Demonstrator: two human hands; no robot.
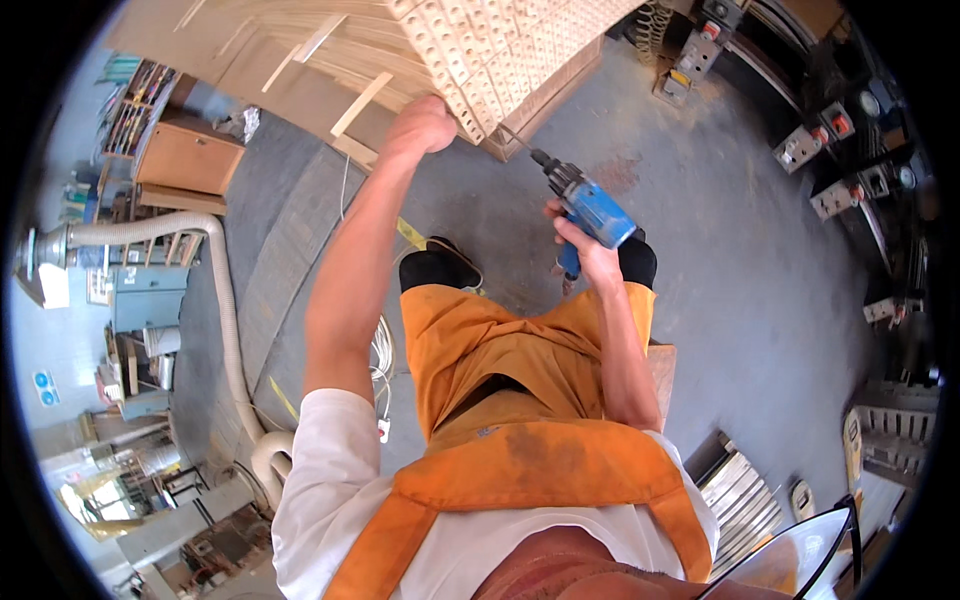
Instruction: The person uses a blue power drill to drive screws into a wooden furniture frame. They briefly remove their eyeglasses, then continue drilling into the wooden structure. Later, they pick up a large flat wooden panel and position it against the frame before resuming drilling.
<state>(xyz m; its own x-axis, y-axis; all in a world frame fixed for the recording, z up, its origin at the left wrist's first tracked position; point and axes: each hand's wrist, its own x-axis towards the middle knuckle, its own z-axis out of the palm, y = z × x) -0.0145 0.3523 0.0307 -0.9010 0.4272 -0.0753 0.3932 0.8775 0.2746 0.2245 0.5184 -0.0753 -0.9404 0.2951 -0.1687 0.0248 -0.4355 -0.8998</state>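
Observation:
My right hand (590, 248) is wrapped round the grip of a blue cordless drill (600, 214). The drill's long thin bit points up and left, its tip at the near corner of a pale wooden block stack (480, 60) full of rows of round holes. Whether the bit has entered the wood I cannot tell. Beside that same corner, my left hand (425, 125) is closed, knuckles up, against the stack's left side. Its fingertips are hidden, and so is whatever they may hold.
The stack rests on a workbench (290, 100) with loose wood strips (362, 104). A ribbed hose (222, 300) and coiled cable (382, 350) lie on the left. Machines with switch boxes (800, 148) line the right. A slatted object (742, 505) stands behind on the right.

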